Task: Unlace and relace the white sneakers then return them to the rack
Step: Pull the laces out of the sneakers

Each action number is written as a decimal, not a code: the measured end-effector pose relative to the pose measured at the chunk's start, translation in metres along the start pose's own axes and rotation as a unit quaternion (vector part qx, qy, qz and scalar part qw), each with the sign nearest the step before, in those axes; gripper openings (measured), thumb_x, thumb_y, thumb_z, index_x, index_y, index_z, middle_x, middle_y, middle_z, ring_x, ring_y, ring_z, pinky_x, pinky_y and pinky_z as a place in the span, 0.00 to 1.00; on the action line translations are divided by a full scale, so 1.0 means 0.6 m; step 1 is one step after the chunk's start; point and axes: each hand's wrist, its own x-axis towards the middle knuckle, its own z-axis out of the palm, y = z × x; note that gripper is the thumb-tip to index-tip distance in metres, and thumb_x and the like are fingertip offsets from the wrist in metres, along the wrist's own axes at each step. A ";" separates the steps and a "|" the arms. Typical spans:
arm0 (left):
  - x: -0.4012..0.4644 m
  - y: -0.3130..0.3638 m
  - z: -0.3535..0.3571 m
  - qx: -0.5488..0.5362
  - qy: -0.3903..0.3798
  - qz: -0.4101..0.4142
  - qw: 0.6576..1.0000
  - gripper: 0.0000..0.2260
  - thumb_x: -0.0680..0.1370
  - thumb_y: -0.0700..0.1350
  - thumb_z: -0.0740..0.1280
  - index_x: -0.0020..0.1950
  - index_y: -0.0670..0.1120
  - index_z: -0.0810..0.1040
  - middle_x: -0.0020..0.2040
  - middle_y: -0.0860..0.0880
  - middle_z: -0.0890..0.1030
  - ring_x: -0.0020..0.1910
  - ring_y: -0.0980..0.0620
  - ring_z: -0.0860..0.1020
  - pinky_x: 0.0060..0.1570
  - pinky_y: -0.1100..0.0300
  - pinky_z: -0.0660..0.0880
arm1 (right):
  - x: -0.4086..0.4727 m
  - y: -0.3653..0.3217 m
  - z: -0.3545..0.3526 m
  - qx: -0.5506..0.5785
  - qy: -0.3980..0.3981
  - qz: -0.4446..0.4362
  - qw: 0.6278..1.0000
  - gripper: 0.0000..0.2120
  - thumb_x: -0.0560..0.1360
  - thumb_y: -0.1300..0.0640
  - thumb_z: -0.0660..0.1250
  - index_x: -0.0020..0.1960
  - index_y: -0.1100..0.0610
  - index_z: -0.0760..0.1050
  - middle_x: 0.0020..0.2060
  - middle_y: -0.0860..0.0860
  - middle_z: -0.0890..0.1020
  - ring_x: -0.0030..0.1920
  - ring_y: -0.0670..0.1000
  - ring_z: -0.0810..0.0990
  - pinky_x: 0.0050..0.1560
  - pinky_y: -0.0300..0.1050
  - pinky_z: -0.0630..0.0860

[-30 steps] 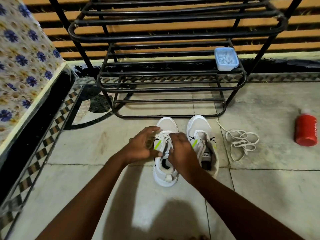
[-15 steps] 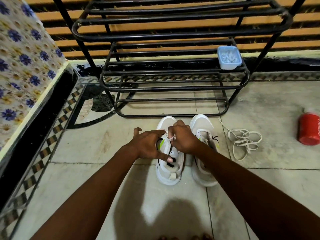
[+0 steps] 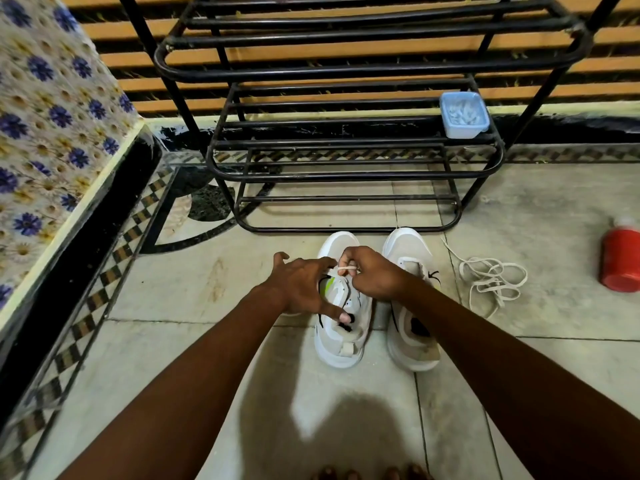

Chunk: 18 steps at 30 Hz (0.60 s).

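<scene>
A floral-patterned cloth [image 3: 52,133] is seen along the left edge of the tiled floor [image 3: 173,358]. Farther right, a black metal shoe rack [image 3: 346,147] stands against the slatted back wall, and a pale blue plastic container [image 3: 464,114] is set at the right end of its middle shelf. Two white sneakers are placed side by side on the floor just in front of the rack's lowest bar, toes toward it. The left hand [image 3: 301,285] is spread over the left sneaker [image 3: 341,344], its fingers extended and its thumb pressed down by the shoe's opening; nothing is gripped by it. The right hand [image 3: 374,271] is closed in a pinch on a white lace [image 3: 348,268] above the left sneaker's forefoot. The right sneaker [image 3: 410,251] is left without a lace and is partly covered by the right forearm. A loose white shoelace [image 3: 491,278] is heaped on the floor just beside it. A red bottle [image 3: 621,258] lies at the floor's right edge.
</scene>
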 end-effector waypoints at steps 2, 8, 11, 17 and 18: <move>0.000 -0.001 0.004 -0.004 -0.002 -0.001 1.000 0.55 0.54 0.86 0.65 0.77 0.63 0.62 0.66 0.59 0.80 0.69 0.50 0.75 0.70 0.40 0.55 | 0.004 -0.014 -0.001 -0.121 -0.030 0.032 0.992 0.10 0.73 0.66 0.61 0.49 0.54 0.74 0.49 0.52 0.80 0.53 0.53 0.78 0.45 0.43 0.76; 0.001 -0.003 0.007 -0.027 -0.009 -0.016 0.999 0.57 0.54 0.85 0.66 0.79 0.62 0.60 0.70 0.56 0.79 0.72 0.48 0.73 0.75 0.42 0.55 | -0.007 -0.026 -0.043 -0.085 -0.117 -0.021 0.989 0.12 0.65 0.73 0.60 0.36 0.55 0.69 0.33 0.51 0.72 0.34 0.48 0.70 0.30 0.37 0.68; 0.001 0.000 0.004 -0.022 -0.022 -0.018 0.999 0.57 0.53 0.85 0.66 0.78 0.62 0.59 0.71 0.54 0.77 0.72 0.46 0.72 0.76 0.41 0.56 | -0.025 -0.028 -0.053 -0.034 -0.099 -0.039 0.994 0.15 0.63 0.78 0.60 0.36 0.58 0.66 0.33 0.55 0.66 0.29 0.45 0.64 0.27 0.35 0.63; 0.002 0.005 0.001 0.005 -0.023 -0.010 1.000 0.56 0.54 0.86 0.65 0.77 0.62 0.61 0.67 0.54 0.80 0.68 0.46 0.76 0.73 0.43 0.63 | -0.007 -0.027 -0.021 -0.259 -0.045 -0.006 0.965 0.08 0.68 0.62 0.67 0.46 0.55 0.73 0.46 0.52 0.77 0.47 0.51 0.74 0.43 0.41 0.69; 0.002 0.005 0.002 0.006 -0.022 -0.010 1.000 0.56 0.54 0.86 0.65 0.77 0.62 0.61 0.67 0.54 0.80 0.68 0.46 0.76 0.72 0.43 0.63 | -0.007 -0.026 -0.020 -0.248 -0.047 -0.003 0.968 0.08 0.68 0.62 0.67 0.47 0.56 0.74 0.46 0.51 0.78 0.47 0.51 0.75 0.44 0.41 0.70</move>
